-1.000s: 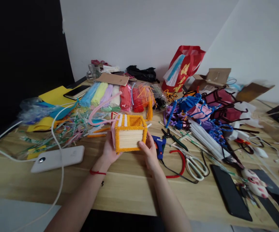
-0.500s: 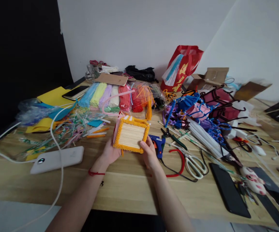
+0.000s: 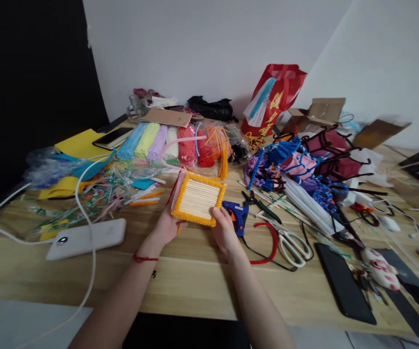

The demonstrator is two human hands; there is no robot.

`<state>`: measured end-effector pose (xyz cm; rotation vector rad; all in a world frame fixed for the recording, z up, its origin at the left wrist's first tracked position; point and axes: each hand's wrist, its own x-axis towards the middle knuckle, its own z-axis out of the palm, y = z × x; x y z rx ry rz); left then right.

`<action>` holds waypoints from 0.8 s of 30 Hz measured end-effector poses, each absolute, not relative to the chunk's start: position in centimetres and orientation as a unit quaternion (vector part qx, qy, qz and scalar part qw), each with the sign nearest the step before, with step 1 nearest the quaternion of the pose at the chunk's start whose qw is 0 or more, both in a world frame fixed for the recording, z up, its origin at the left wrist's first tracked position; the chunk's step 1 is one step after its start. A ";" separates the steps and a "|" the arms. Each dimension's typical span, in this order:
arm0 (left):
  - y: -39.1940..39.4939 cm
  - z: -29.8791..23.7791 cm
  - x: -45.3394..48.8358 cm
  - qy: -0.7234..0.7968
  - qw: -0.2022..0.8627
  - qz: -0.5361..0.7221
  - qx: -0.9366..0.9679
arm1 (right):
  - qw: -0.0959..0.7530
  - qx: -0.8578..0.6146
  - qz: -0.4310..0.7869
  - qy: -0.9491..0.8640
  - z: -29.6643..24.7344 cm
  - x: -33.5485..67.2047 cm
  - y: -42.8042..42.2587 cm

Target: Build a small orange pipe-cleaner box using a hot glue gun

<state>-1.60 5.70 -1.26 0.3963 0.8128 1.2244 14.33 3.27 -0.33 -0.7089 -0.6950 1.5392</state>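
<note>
Between my hands is a small box-like craft piece [image 3: 199, 198], its pale face made of rows of thin sticks and edged with fuzzy orange pipe cleaner. My left hand [image 3: 168, 227] grips its left side, where pink and red parts show; most of those fingers are hidden behind it. On the lower right corner, my right hand [image 3: 224, 228] presses its thumb against the orange edge. A pink pipe cleaner [image 3: 165, 151] curves up from behind the piece. Just right of my right hand lies a blue glue gun [image 3: 239, 215].
White-handled scissors [image 3: 294, 248], green-handled pliers [image 3: 263, 207] and a red pipe cleaner [image 3: 275, 242] lie to the right, near a black phone [image 3: 343, 283]. A white power bank [image 3: 87, 239] with a cable sits left. Bagged colored pipe cleaners [image 3: 147, 140] and a red bag [image 3: 274, 99] stand behind.
The craft piece has tilted so its stick face shows more squarely and its top side is less visible. The pink pipe cleaner has shifted slightly right. Both hands keep their hold.
</note>
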 end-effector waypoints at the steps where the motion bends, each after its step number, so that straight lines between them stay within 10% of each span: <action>1: 5.7 -1.2 -1.6 0.369 0.724 0.555 0.179 | 0.609 -0.308 0.667 -0.299 -0.2 14.2 3.2; 24: 5.5 -0.6 -1.6 0.338 0.745 0.549 0.169 | 0.611 -0.316 0.662 -0.299 -0.7 13.9 3.2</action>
